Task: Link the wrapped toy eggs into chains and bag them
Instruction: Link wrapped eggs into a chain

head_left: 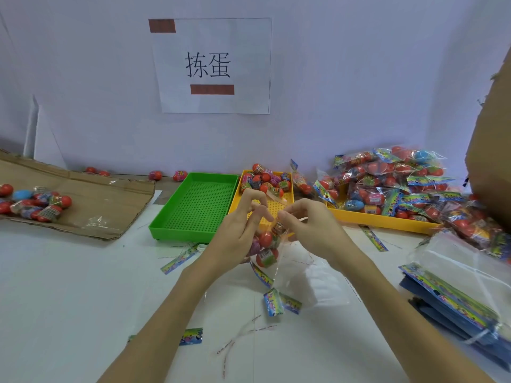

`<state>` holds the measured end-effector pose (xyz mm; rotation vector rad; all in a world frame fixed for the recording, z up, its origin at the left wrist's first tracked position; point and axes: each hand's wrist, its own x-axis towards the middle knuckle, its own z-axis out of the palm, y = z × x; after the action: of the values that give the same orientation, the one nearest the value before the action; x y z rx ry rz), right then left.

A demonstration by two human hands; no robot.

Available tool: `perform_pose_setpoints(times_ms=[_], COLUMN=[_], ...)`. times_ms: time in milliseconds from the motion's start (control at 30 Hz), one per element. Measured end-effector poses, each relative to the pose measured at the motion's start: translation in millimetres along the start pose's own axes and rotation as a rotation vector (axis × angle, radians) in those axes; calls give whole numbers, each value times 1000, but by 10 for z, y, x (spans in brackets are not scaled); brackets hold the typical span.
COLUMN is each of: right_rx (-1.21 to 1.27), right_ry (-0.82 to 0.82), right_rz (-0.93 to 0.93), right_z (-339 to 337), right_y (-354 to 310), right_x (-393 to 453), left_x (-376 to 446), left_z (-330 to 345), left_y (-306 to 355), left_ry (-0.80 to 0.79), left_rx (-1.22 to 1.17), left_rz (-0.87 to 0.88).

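Clear crinkled plastic, the mouth of a transparent cellophane bag (293, 272), is held above a white tabletop (69, 286) between both hands at the centre of the view. Left hand (243, 230) curls around the left side of the bag, its fingers bent over a short chain of red wrapped toy eggs (266, 248) that hangs inside; right hand (309, 225) pinches the film at the bag's top edge, thumb and forefinger pressed together. The two hands are close together, fingertips almost meeting over the eggs. Behind them stands an empty-looking green perforated plastic tray (193, 208), and touching its right side a yellow perforated tray (287, 199) with loose red wrapped eggs (265, 179) heaped at its far end. Further right, a second yellow tray (381, 221) carries a pile of filled, printed-header bags of eggs (387, 181). At far left, more loose eggs (33, 201) lie on a flattened brown cardboard sheet (91, 205). A stack of flat unused bags with colourful headers (453, 297) sits at the right edge. Torn printed strips (190, 336) lie scattered on the table. A white paper sign with two black characters (213, 66) is taped to the wall.
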<state>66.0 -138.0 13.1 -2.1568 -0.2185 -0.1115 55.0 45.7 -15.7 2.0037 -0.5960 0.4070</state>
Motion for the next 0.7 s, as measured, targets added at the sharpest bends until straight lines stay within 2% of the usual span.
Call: perform_pose_setpoints(times_ms=[133,267,400,533,700], right_rx=[103,271,378,222,105], right_ry=[160,222,130,2,-8], right_rz=[-20,12,56,-2,-96], right_z=[136,168,120,57,55], right_y=[23,36,18,16,-13], right_x=[-4,2,4,2,-9], left_x=[7,7,9,11,34], left_z=[-14,-95,-90,-68,-45], left_y=[77,82,36,-9,-47], left_ry=[-10,-124,-126,-94,-21], left_rx=[-157,-378,-407,-513,-601], left_rz=[-72,-179,-211,-258,-349])
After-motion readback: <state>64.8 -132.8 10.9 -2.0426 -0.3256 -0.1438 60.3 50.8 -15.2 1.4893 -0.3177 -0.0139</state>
